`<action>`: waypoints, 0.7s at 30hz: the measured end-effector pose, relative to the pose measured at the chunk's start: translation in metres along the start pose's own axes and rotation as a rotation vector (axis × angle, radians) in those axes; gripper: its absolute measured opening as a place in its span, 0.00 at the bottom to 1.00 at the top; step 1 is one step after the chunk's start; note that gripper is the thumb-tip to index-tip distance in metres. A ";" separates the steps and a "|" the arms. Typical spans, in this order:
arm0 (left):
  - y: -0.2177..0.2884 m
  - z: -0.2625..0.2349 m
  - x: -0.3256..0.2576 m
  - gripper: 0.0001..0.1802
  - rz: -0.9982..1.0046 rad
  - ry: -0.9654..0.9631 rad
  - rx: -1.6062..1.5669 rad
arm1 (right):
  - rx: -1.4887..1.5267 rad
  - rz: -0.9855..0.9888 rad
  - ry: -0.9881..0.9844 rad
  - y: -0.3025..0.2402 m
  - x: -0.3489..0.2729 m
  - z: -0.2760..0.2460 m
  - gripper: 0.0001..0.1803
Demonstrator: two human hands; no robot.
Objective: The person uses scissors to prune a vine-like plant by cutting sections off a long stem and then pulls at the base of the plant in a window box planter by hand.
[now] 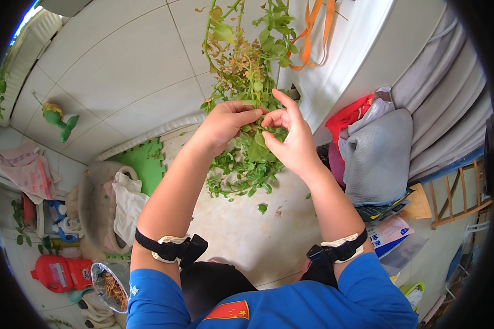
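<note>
A leafy green hanging plant [258,82] with long trailing stems and some brown, dried growth comes down in front of me. My left hand [225,122] reaches into it from the left, thumb and fingers pinched together on a thin stem. Close beside it is my right hand [293,140], its index finger stretched upward and its thumb apart. The other right fingers curl toward the same stems, touching or nearly touching them. Below the hands, a heap of green leaves [241,170] lies over the pale floor. My fingers partly hide the stems between them.
An orange strap [313,38] hangs by the white door frame. At right stand a grey quilted bag [379,153] and a wooden rack [461,200]. At left are a beige pet bed [90,203], a green foam mat [145,164], a red jug [60,273] and a lined bin [110,288].
</note>
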State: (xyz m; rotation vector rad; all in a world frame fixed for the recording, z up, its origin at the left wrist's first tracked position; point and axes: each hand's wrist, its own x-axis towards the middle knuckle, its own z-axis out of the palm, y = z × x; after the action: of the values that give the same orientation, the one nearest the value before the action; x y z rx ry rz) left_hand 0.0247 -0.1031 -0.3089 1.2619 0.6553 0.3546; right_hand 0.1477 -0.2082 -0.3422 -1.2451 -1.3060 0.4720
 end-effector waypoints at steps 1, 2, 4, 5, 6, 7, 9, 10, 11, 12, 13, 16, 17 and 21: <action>-0.001 -0.001 0.001 0.13 -0.001 0.002 0.002 | 0.004 0.000 0.000 0.000 -0.001 0.001 0.36; -0.003 -0.004 0.002 0.13 -0.009 0.011 0.048 | -0.063 -0.023 0.007 0.000 -0.002 0.002 0.36; -0.003 -0.004 0.001 0.13 -0.018 0.021 0.095 | -0.126 -0.046 0.014 -0.001 -0.003 0.003 0.36; -0.002 -0.004 -0.002 0.13 -0.032 0.052 0.120 | -0.143 -0.059 0.022 -0.003 -0.004 0.004 0.36; -0.001 -0.003 -0.004 0.13 -0.046 0.083 0.145 | -0.160 -0.073 0.029 -0.004 -0.004 0.004 0.35; 0.001 -0.003 -0.005 0.13 -0.047 0.087 0.148 | -0.155 -0.074 0.029 -0.005 -0.004 0.004 0.35; 0.003 -0.002 -0.006 0.14 -0.059 0.118 0.279 | -0.131 -0.048 0.032 -0.006 -0.004 0.002 0.34; 0.002 -0.003 -0.006 0.14 -0.059 0.116 0.277 | -0.133 -0.047 0.032 -0.005 -0.004 0.001 0.34; 0.002 -0.004 -0.007 0.14 -0.044 0.124 0.269 | -0.088 -0.015 0.052 -0.002 -0.003 0.001 0.33; 0.002 -0.004 -0.008 0.14 -0.028 0.135 0.264 | -0.040 0.015 0.073 0.002 -0.003 -0.001 0.33; 0.000 -0.006 -0.007 0.14 -0.028 0.134 0.266 | 0.024 0.035 0.103 0.007 -0.002 -0.003 0.31; -0.004 -0.018 -0.007 0.13 -0.055 0.097 0.240 | 0.241 0.147 0.159 0.021 -0.001 -0.012 0.30; -0.004 -0.021 -0.009 0.12 -0.049 0.088 0.224 | 0.247 0.214 0.173 0.021 -0.001 -0.017 0.28; -0.003 -0.030 -0.018 0.10 -0.021 0.109 0.155 | 0.377 0.333 0.280 0.022 0.002 -0.025 0.22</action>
State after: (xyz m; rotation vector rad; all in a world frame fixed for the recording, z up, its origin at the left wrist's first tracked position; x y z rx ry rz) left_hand -0.0086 -0.0914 -0.3118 1.3896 0.8005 0.3623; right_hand 0.1787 -0.2092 -0.3555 -1.1593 -0.7334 0.7158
